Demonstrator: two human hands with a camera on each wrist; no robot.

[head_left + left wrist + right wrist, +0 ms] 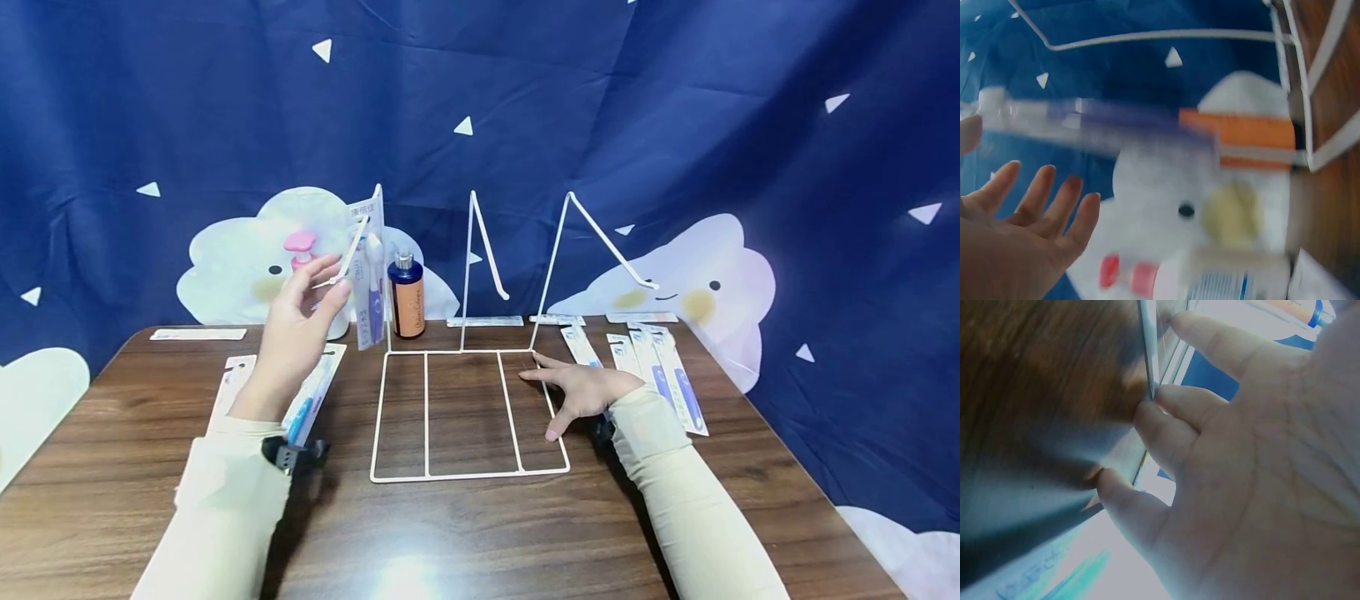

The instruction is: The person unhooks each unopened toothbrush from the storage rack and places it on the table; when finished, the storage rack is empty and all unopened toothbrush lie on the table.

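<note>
Broadly, a dark wooden table [465,533] fills the lower view, and on it stands a white wire rack [468,414]: a flat rectangular base divided into strips, its long axis running away from the person, with three bent wire arms rising at the far edge and pointing back down toward them. The right hand [581,390] lies flat on the base's right side, fingers straight and spread, pressing the wire to the table. The left hand [300,321] is raised and relaxed, fingers loosely extended, holding nothing, just beside a packaged toothbrush [370,275] that hangs upright on the leftmost arm, long axis vertical. Behind it stand an orange-labelled bottle [406,297] and a pink-topped pump bottle [302,247]. More toothbrush packs [667,379] lie flat at the right. As I judge it, a careless brush of the left fingers could knock the pack off its hook or topple a bottle; lifting the right hand might let the light rack slide
</note>
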